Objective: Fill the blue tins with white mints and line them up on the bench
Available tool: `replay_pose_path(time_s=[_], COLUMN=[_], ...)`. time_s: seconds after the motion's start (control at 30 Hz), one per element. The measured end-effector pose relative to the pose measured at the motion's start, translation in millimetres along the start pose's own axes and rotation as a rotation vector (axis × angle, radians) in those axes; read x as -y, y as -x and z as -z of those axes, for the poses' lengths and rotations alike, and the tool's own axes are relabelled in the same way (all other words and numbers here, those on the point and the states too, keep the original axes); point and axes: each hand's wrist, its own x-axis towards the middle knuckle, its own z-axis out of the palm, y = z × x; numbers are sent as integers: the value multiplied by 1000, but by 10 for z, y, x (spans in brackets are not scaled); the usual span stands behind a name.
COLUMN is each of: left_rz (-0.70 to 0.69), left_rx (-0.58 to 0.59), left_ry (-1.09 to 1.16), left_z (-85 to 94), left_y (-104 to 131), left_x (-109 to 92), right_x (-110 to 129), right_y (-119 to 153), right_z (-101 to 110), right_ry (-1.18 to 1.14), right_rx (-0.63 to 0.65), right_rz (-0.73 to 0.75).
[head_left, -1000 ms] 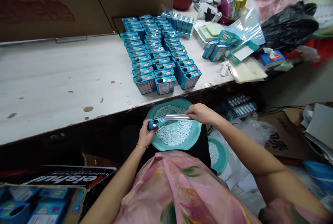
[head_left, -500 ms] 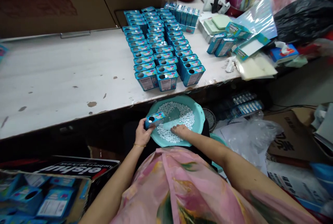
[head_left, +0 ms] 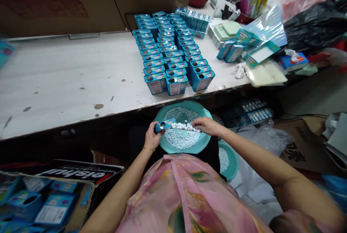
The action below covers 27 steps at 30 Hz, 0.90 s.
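My left hand [head_left: 152,137] is closed around a small blue box [head_left: 165,125] with a round hole in its top, held tilted over the left rim of a turquoise basin [head_left: 204,139]. White candies [head_left: 182,139] cover much of the basin's bottom. Over the basin's right side is my right hand [head_left: 206,125], fingers curled toward the box. A line of white candies lies or moves between its fingertips and the box; whether the fingers grip any is too small to tell.
Rows of blue boxes [head_left: 173,57] stand on the white table [head_left: 67,81]. An open carton [head_left: 81,204] of blue boxes is at lower left. Beside my lap sits a second turquoise basin [head_left: 233,160]. Plastic bags [head_left: 255,146] lie at right.
My right hand has risen from the candies and moved right and up. Candies now stretch between it and the box. My left hand has shifted slightly right with the box.
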Motion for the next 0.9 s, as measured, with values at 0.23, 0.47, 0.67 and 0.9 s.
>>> replay_pose_path(time_s=[0.23,0.47,0.67,0.9], left_rz=[-87,-149,-199,-193], left_rx=[91,90,34,12], left_ry=[-56,-113,-134,-103], left_z=[-117,-153,-61,178], left_y=[-4,-15,4,33], left_x=[-38,-25,3,33], right_x=[524,1055,992,21], right_y=[-117,-209,6,2], right_z=[308,323,450,111], right_ry=[373,666,670,332], right_rx=[53,94,73,-4], right_rz=[-51,-104,-124,-240])
